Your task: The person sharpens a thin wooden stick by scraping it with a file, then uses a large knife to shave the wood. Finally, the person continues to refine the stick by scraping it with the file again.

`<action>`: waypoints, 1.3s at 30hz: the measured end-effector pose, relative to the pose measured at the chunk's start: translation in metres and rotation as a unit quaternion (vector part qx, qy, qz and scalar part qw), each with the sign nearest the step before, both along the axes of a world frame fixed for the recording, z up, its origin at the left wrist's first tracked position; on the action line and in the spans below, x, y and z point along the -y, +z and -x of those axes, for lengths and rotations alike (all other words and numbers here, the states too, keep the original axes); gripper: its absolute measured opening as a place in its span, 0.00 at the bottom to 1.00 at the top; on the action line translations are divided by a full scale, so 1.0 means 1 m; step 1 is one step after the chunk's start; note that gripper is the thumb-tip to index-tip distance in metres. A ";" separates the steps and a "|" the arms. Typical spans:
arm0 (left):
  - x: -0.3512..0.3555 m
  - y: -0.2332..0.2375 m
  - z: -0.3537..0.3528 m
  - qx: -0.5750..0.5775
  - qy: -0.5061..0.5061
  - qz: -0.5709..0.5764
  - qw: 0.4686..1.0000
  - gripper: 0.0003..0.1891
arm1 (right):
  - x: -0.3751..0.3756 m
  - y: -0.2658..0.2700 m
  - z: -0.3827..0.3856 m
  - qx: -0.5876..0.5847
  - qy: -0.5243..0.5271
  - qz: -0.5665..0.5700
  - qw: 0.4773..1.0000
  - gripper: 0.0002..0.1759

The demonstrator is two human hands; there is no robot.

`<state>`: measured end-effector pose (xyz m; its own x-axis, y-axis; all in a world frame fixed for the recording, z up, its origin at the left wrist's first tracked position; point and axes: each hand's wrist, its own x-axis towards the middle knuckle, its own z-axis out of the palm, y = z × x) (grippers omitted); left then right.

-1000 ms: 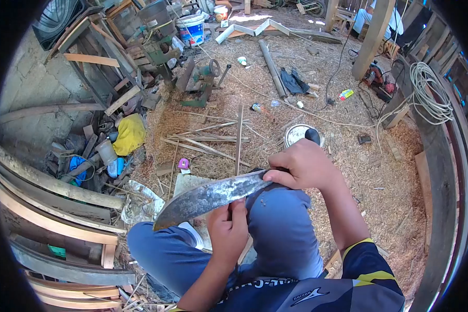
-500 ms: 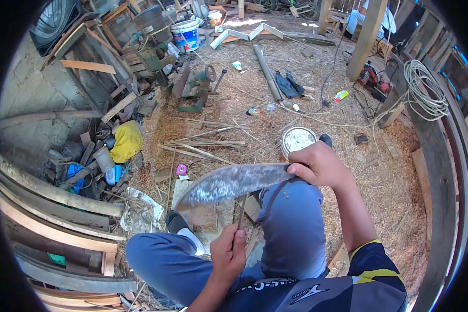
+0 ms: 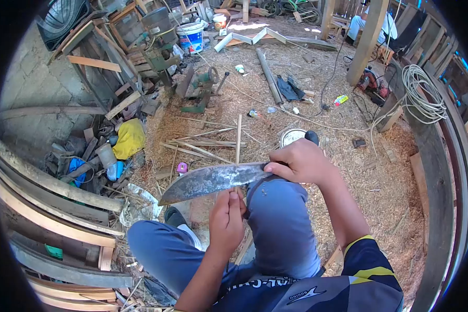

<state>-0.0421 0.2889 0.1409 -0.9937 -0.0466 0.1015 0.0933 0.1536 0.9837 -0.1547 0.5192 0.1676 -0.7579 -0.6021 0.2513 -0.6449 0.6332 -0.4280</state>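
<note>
My right hand [image 3: 299,161] is closed round the grip end of a machete [image 3: 208,182], whose handle is hidden in the fist. The wide, stained blade points left, lying crosswise above my raised knee [image 3: 278,208]. Just below the blade, my left hand [image 3: 227,221] pinches a thin wooden stick [image 3: 238,138]. That stick passes behind the blade, and its far end shows beyond the upper edge. The blade crosses the stick close to my left fingertips.
Several thin wooden strips [image 3: 208,144] lie ahead on shavings, near a pink tape measure [image 3: 182,167]. A round white-topped can [image 3: 292,136] stands beyond my knee. Boards [image 3: 57,218] line the left side; coiled cable [image 3: 421,91] hangs right. A person [image 3: 372,26] sits at back right.
My left hand has moved up and forward, pushing the stick out past the blade. My right hand and the machete have shifted left, and the blade tip has come lower.
</note>
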 end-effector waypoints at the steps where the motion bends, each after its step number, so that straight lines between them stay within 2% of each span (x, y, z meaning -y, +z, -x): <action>1: 0.000 0.003 0.001 -0.008 0.006 0.018 1.000 0.13 | 0.003 -0.001 0.000 0.002 0.003 0.000 1.000 0.29; 8: 0.000 0.000 -0.002 -0.017 0.032 0.072 0.997 0.14 | 0.006 0.000 0.000 -0.010 0.002 0.004 1.000 0.29; 11: -0.001 -0.002 0.000 -0.081 0.036 0.140 0.986 0.15 | 0.002 0.002 -0.001 -0.014 0.003 0.000 1.000 0.29; 14: -0.001 -0.008 -0.001 -0.065 0.033 0.116 0.991 0.16 | -0.001 0.002 -0.001 -0.015 0.003 -0.004 1.000 0.28; 17: 0.005 -0.004 -0.003 -0.078 0.015 0.146 0.986 0.13 | -0.003 0.001 0.000 -0.019 0.006 -0.003 1.000 0.28; 20: 0.007 -0.005 -0.012 -0.050 0.013 0.094 0.994 0.14 | -0.004 0.001 0.000 -0.021 0.003 0.002 1.000 0.28; 23: 0.012 -0.003 -0.017 -0.059 0.005 0.138 0.989 0.13 | -0.006 0.003 -0.002 -0.020 -0.003 0.014 1.000 0.27; 26: 0.013 -0.006 -0.023 -0.003 0.002 0.129 0.992 0.12 | -0.012 0.004 -0.003 -0.023 -0.011 0.015 1.000 0.26; 31: 0.021 -0.023 -0.042 -0.036 -0.016 0.146 0.989 0.13 | -0.032 -0.009 -0.006 0.013 -0.041 0.054 0.998 0.25; 35: 0.020 -0.020 -0.042 -0.008 -0.013 0.168 0.986 0.12 | -0.042 -0.007 -0.012 0.022 -0.071 0.029 0.997 0.25; 39: 0.015 -0.022 -0.027 -0.041 -0.008 0.150 0.988 0.07 | -0.034 0.000 -0.013 0.003 -0.062 0.018 0.998 0.26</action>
<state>-0.0151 0.2736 0.1185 -0.9820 0.0128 0.1887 0.1753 0.4358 0.8828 -0.1412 0.5532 0.1677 -0.8277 -0.4940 0.2662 -0.5596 0.6920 -0.4561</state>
